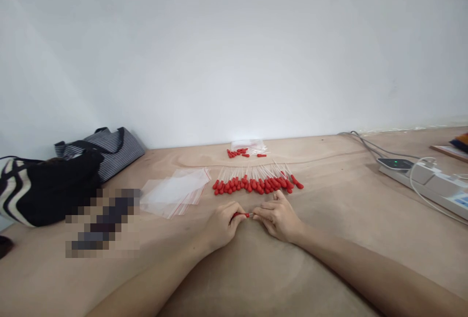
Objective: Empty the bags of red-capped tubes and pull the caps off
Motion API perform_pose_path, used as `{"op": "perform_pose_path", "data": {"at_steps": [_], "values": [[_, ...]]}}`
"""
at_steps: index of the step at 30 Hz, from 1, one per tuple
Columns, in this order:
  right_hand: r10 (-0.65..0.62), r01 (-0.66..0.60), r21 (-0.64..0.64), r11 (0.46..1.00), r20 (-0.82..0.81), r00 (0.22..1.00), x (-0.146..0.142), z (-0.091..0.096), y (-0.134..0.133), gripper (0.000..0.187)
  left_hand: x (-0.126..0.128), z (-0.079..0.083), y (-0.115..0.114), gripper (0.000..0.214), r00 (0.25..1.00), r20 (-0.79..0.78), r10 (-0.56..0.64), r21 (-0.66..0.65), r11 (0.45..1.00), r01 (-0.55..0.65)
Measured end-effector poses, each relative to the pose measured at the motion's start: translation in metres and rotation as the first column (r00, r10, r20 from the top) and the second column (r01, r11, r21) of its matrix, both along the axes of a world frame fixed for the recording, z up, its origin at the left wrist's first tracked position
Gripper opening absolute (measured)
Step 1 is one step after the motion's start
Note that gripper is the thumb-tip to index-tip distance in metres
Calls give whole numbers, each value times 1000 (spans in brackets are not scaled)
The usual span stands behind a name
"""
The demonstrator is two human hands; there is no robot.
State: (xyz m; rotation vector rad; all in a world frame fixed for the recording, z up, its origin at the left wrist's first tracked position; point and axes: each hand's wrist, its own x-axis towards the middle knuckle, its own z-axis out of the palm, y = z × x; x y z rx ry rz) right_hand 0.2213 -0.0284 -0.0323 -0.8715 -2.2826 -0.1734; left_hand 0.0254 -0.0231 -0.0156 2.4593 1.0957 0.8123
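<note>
White wall (234, 53) backs a tan counter (241, 283). In front of a row of red-tipped sticks (260, 185), the left hand (224, 223) pinches a red bulb (247, 215), narrow end showing, in its fingers; the right hand (280, 218) grips a thin pale stick (251, 214) at that end.

The left hand (225, 223) hides most of a red bulb (247, 215), the right hand (277, 218) nearly all of a stick (251, 215); how they join is too small to tell. The row's bulbs (261, 185) overlap, partly hidden. Along the table's (241, 278) far edge, thin sticks (258, 150) are too fine to count. Toward its left edge, a dark thing (104, 222) is blurred into blocks, and a black bag (47, 190), cut off by the picture, partly covers a striped bag (126, 151). Rightward, the power strip (435, 188) runs out of view.
</note>
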Motion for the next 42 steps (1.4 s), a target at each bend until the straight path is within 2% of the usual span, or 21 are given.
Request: {"op": "perform_pose_path", "data": {"at_steps": [7,12,16,20,23,28,31,33,38,42], "values": [[-123,115,-97,989,-75,990,9,-7,2,25,-11,1,4,13,989,28,143,-15,990,-142],[-52,20,-211,977,-147,988,2,-9,3,40,-27,1,10,17,965,67,254,87,962,-259],[-31,-21,-230,973,-219,975,-3,-8,1,34,-43,2,14,15,939,53,339,148,928,-343],[-41,-3,-226,974,-191,981,-12,-5,-1,26,-48,2,15,11,935,-14,354,174,922,-346],[-22,-25,-274,961,-166,986,-21,-1,-2,19,-46,2,14,13,934,-50,353,188,922,-338],[22,-70,-334,940,-144,989,-30,5,-4,4,-45,2,7,16,943,-22,332,114,938,-327],[17,-64,-330,942,-142,990,-31,5,-5,7,-48,4,3,17,949,25,313,49,948,-314],[8,-64,-330,942,-169,986,-29,5,-6,11,-50,7,4,21,939,34,342,46,938,-343],[-76,-17,-302,953,-294,953,-15,5,-6,15,-46,21,29,15,901,-7,434,202,883,-423],[-149,71,-240,968,-326,933,5,3,-4,14,-27,27,52,15,877,-150,456,228,879,-418]]}}
